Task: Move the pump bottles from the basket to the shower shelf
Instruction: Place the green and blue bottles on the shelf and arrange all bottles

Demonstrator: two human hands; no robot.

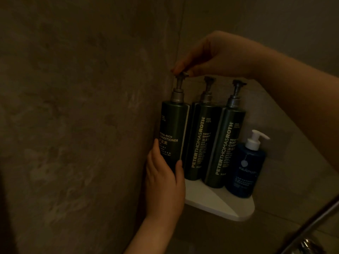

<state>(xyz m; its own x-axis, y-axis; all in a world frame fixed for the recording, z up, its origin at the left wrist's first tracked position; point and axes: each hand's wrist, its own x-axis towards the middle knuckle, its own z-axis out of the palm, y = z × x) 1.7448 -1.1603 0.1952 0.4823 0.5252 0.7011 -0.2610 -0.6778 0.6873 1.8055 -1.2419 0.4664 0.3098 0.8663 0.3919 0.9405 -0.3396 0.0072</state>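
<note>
Three tall dark green pump bottles stand in a row on a white corner shelf (220,204). The leftmost, a conditioner bottle (174,132), is against the left wall. My left hand (165,178) wraps its lower part, and my right hand (211,55) pinches its pump head from above. To its right stand a shampoo bottle (201,140) and a body cleanser bottle (225,143), both untouched. A shorter blue bottle with a white pump (245,169) sits at the right end of the shelf. The basket is out of view.
Dim brown stone-like walls meet in a corner behind the shelf. A metal shower hose (311,222) runs diagonally at the lower right, with a chrome fitting (306,244) below it. My right forearm crosses above the bottles.
</note>
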